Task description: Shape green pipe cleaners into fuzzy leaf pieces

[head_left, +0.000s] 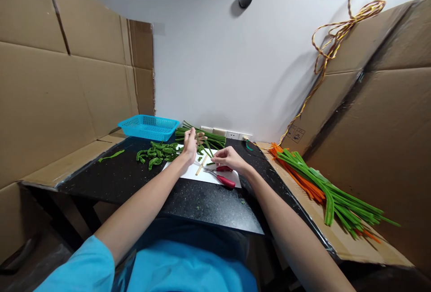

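Head view: red-handled pliers (pixel 225 180) lie on a white sheet (pixel 187 173). Beyond, the right hand (pixel 229 157) pinches a green strip (pixel 208 149) by its lower end; left hand (pixel 190 145) half-curled at its upper end, grip unclear. Farther: blue basket (pixel 147 133), mesh floor showing.

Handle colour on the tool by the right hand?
The handles are red, best seen in the head view.

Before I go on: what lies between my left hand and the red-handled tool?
In the head view, a thin wooden stick lies on the white sheet between your left hand and the red-handled tool.
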Demonstrator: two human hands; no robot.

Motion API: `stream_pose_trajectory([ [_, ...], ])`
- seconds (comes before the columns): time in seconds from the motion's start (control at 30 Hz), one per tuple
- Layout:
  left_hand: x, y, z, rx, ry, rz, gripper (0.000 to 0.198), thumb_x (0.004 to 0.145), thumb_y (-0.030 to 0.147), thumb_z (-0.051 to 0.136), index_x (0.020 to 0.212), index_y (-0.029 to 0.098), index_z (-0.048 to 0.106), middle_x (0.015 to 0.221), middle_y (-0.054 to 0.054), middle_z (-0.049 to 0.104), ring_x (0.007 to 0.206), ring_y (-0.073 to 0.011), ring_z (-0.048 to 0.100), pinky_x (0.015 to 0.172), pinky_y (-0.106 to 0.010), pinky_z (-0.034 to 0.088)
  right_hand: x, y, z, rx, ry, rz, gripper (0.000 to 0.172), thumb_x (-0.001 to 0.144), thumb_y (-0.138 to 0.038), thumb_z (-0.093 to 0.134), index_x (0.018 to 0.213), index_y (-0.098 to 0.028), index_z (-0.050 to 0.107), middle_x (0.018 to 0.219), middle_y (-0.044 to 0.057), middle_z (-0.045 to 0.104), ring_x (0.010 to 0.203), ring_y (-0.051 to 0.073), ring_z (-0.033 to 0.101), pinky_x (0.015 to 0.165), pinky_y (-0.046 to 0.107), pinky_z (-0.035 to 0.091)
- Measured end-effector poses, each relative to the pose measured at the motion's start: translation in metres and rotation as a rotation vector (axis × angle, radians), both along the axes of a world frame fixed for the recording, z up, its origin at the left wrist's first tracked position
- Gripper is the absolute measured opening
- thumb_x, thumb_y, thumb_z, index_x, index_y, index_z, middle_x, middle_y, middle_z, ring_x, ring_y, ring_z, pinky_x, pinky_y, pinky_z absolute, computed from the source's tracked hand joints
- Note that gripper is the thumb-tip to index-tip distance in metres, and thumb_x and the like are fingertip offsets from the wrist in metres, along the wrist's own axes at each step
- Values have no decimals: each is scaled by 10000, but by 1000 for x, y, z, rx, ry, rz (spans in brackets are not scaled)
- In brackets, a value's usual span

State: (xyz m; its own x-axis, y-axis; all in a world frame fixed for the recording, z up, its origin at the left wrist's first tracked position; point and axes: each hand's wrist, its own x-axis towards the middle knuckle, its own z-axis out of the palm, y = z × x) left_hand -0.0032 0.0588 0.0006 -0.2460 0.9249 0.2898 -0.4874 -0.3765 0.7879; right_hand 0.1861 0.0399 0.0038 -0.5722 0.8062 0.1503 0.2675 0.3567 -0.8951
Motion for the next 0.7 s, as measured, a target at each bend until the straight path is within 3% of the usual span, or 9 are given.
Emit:
stream_pose_trajectory([
  [0.13, 14, -8, -3, -61, 14, -195, 311, 941, 417, 721, 1043, 222, 501, 877, -46, 723, 793, -174, 712, 763, -294, 520, 0, 4, -1, 36, 56, -34, 461, 682, -578, 869, 638, -153, 694, 595, 13, 636, 565, 128, 524, 582, 274, 421],
  [0.3, 26, -18, -6, -94, 36, -398, 401, 995, 577, 565, 937, 182, 601, 773, -76, 679, 746, -223, 687, 679, -331, 531, 2, 8, -5, 40, 60, -40, 478, 682, -598, 861, 640, -152, 693, 618, 24, 654, 571, 131, 529, 585, 276, 413],
  [0.53, 14, -14, 0, -77, -73, -369, 503, 958, 649, 599, 736, 220, 461, 577, 56, 363, 551, -140, 490, 614, -288, 469, 1, 5, -7, -40, -32, 43, 489, 707, -614, 833, 654, -158, 664, 577, -9, 611, 490, 97, 461, 481, 238, 329],
  [0.7, 10, -12, 2, -72, -148, -323, 553, 962, 695, 532, 698, 227, 401, 582, 44, 350, 551, -139, 446, 595, -294, 463, 0, 6, -7, -42, -29, 59, 499, 716, -617, 826, 645, -162, 634, 580, -22, 585, 506, 93, 451, 497, 236, 351],
])
